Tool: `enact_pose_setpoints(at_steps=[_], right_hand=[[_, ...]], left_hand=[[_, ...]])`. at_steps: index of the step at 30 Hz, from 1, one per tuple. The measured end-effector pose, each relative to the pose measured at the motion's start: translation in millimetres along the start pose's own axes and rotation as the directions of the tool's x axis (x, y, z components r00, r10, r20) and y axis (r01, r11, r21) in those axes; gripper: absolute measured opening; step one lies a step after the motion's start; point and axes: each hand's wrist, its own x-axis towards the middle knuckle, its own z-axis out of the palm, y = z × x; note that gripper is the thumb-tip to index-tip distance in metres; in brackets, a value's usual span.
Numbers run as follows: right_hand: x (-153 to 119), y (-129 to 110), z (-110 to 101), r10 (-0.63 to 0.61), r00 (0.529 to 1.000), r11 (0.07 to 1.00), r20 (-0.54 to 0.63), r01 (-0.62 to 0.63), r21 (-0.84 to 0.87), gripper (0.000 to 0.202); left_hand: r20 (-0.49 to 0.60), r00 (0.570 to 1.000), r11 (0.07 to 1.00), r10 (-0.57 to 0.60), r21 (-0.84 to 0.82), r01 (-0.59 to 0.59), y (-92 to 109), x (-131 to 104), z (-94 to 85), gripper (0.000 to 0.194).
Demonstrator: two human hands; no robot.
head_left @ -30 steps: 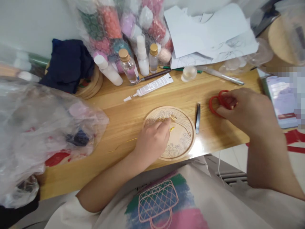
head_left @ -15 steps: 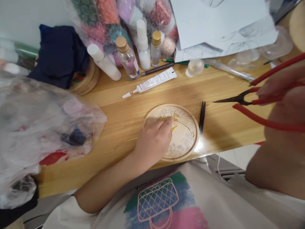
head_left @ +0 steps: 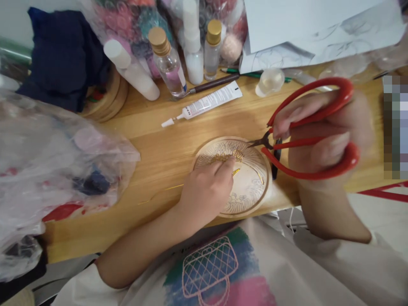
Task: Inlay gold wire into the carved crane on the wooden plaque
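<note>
A round pale wooden plate [head_left: 247,193] with a drawn line pattern lies near the table's front edge. My left hand [head_left: 208,187] rests on it with fingertips pinched at the upper middle, beside curled gold pieces [head_left: 238,156]. Gold wire [head_left: 174,186] trails out to the left from under this hand, and a short gold bit shows by its fingers; the fingertips are partly hidden. My right hand [head_left: 318,123], slightly blurred, grips red-handled scissors [head_left: 334,173], whose dark tips reach over the plate's upper right rim. Black tweezers [head_left: 276,163] lie beneath the scissors, partly covered.
A glue tube [head_left: 212,102] with its nozzle lies behind the plate. Further back stand a corked bottle [head_left: 168,72], white bottles, and a small clear cup [head_left: 270,81]. Paper sheets [head_left: 287,25] lie at the back right; plastic bags [head_left: 79,161] fill the left.
My right hand has brought the scissors leftward from the right edge to the plate's upper right rim, over the tweezers. My left hand has stayed nearly still on the plate.
</note>
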Motion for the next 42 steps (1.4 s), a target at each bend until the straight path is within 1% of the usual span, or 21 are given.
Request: enact_pose_setpoints(at_steps=[3, 4, 7, 9, 13, 15, 18, 22, 26, 29, 34, 36, 38, 40, 42], right_hand=[[-5.6, 9.3, 6.1, -0.061, 0.995, 0.956, -0.079, 0.081, 0.281, 0.047], [-7.3, 11.3, 7.4, -0.054, 0.996, 0.953, -0.073, 0.073, 0.294, 0.048], [-10.2, 14.3, 10.2, 0.010, 0.996, 0.977, -0.084, 0.008, 0.212, 0.058], [-10.4, 15.7, 12.0, 0.026, 0.993, 0.981, -0.112, -0.004, 0.195, 0.058], [-7.0, 22.4, 17.0, -0.044, 0.991, 0.969, -0.125, 0.073, 0.236, 0.055], [-4.7, 26.0, 19.3, -0.097, 0.986, 0.963, -0.136, 0.127, 0.238, 0.056], [-2.7, 28.0, 21.0, -0.156, 0.978, 0.945, -0.139, 0.189, 0.268, 0.051], [-3.0, 26.6, 20.0, -0.151, 0.981, 0.941, -0.120, 0.180, 0.286, 0.051], [-4.6, 25.5, 18.6, -0.138, 0.982, 0.936, -0.125, 0.171, 0.307, 0.050], [-5.2, 25.5, 18.8, -0.121, 0.983, 0.949, -0.138, 0.156, 0.274, 0.051], [-2.9, 27.4, 20.8, -0.162, 0.972, 0.950, -0.170, 0.200, 0.240, 0.051], [-2.1, 26.3, 21.0, -0.157, 0.964, 0.956, -0.214, 0.203, 0.214, 0.052], [-2.4, 22.7, 20.7, -0.128, 0.951, 0.962, -0.282, 0.187, 0.196, 0.047], [-3.6, 17.3, 20.2, -0.071, 0.949, 0.973, -0.306, 0.134, 0.190, 0.040], [-5.6, 12.0, 19.8, -0.035, 0.953, 0.973, -0.302, 0.102, 0.209, 0.039]], left_hand=[[-0.017, 1.000, 1.000, 0.006, -0.005, -0.006, 0.4, 0.4, 0.0, 0.025], [-0.019, 1.000, 1.000, 0.004, -0.004, -0.004, 0.6, 0.3, 0.0, 0.025], [-0.010, 1.000, 1.000, -0.009, 0.006, 0.009, 1.4, -0.5, -0.3, 0.026], [-0.010, 1.000, 1.000, -0.016, 0.014, 0.016, 2.0, -0.8, -0.7, 0.026], [-0.014, 1.000, 1.000, -0.020, 0.014, 0.020, 2.4, -0.3, -1.6, 0.025], [-0.002, 1.000, 1.000, -0.023, 0.002, 0.023, 2.4, -0.1, -1.7, 0.025], [0.015, 0.999, 1.000, -0.029, -0.002, 0.029, 2.4, -0.5, -1.3, 0.026], [0.012, 0.999, 1.000, -0.030, 0.005, 0.030, 2.4, -0.9, -0.8, 0.026], [0.008, 1.000, 1.000, -0.025, -0.002, 0.025, 2.5, -0.3, -1.3, 0.026], [0.016, 0.999, 0.999, -0.030, 0.018, 0.030, 2.5, -0.2, -1.7, 0.026], [0.015, 0.999, 0.999, -0.028, 0.025, 0.028, 2.6, -0.8, -1.4, 0.026], [0.012, 0.999, 0.999, -0.032, 0.024, 0.031, 2.8, -0.6, -1.2, 0.026], [0.008, 0.999, 0.999, -0.032, 0.023, 0.032, 3.0, -0.3, -1.3, 0.027], [0.004, 1.000, 0.999, -0.029, 0.021, 0.029, 3.3, 0.0, -1.7, 0.026], [-0.003, 1.000, 0.999, -0.028, 0.016, 0.028, 3.6, 0.0, -2.3, 0.026]])
